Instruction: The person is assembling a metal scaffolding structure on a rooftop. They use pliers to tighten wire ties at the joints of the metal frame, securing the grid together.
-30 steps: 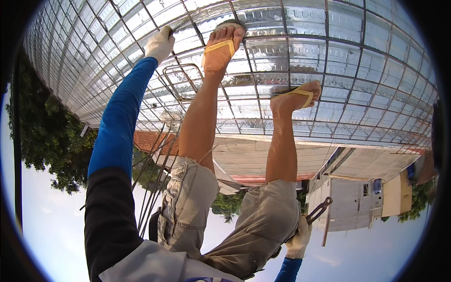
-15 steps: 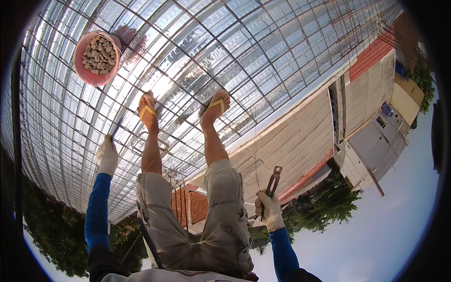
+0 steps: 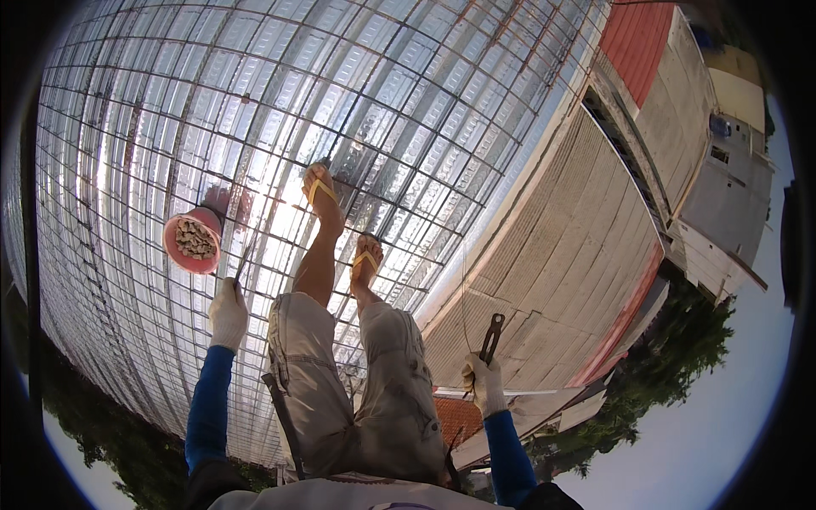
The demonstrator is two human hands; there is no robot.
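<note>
My left hand (image 3: 228, 316), in a white knit glove, is closed around a thin dark rod (image 3: 246, 257) that points away from me over the steel mesh. Its exact kind is hard to make out. On the right, my gloved right hand (image 3: 484, 382) grips a pair of pincers (image 3: 491, 337) by the handles, jaws upward. A thin wire (image 3: 464, 297) rises beside that hand; whether the fingers also hold it cannot be seen. Just beyond my left hand stands a pink bucket (image 3: 175, 248) with grey stone-like chunks (image 3: 195, 240) in it.
Steel bar mesh (image 3: 408, 174) lies over shiny ribbed metal decking (image 3: 280, 127) under my sandalled feet. The deck edge runs along my right, with a grey corrugated roof (image 3: 527, 255) beyond and below. Trees (image 3: 654, 374) and buildings (image 3: 731, 195) stand farther off.
I have stepped forward, my left foot now ahead of the right. The bucket is nearer to my left hand. Both hands keep their grip, and the view has turned somewhat.
</note>
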